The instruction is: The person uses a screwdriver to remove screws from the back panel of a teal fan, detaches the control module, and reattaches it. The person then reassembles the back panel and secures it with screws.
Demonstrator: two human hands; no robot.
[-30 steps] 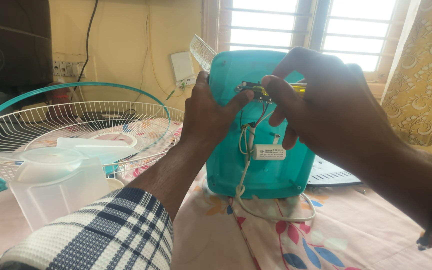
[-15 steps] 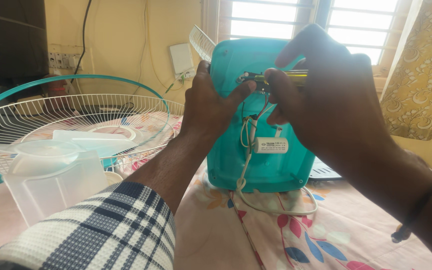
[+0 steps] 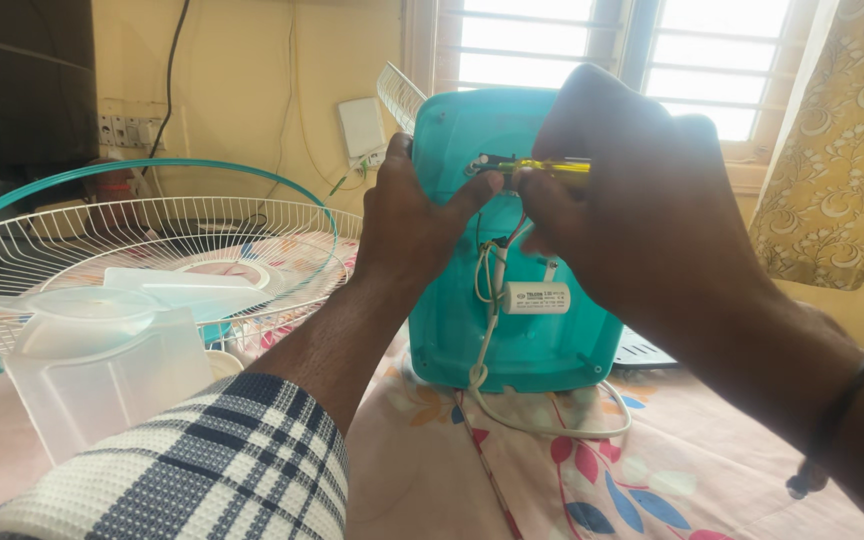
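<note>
left hand (image 3: 417, 225): grips the left edge of the teal fan housing (image 3: 512, 320), fingers wrapped on the rim, thumb pressed against the back face near the screw area.
right hand (image 3: 632, 220): fingers pinched shut around a yellow screwdriver (image 3: 552, 167), shaft lying level, tip pointing left.
screwdriver tip: meets a small dark fitting (image 3: 487, 162) on the upper back of the housing; probably a screw or clamp, too small to tell.
fan housing: stands upright on the floral bedsheet (image 3: 592, 470), back face toward the camera, in front of the window.
wiring: white capacitor (image 3: 537, 297) hangs on the back, white cord (image 3: 542, 425) loops out under the base onto the sheet.
nearby: wire fan guard (image 3: 152, 235) with teal rim lying flat to the left, clear fan blade (image 3: 102, 340) in front of it.
doing it well: judged, keep the tip square in the fitting, brace the housing firmly with the left hand, keep the thumb clear of the tip, avoid snagging the loose wires.
</note>
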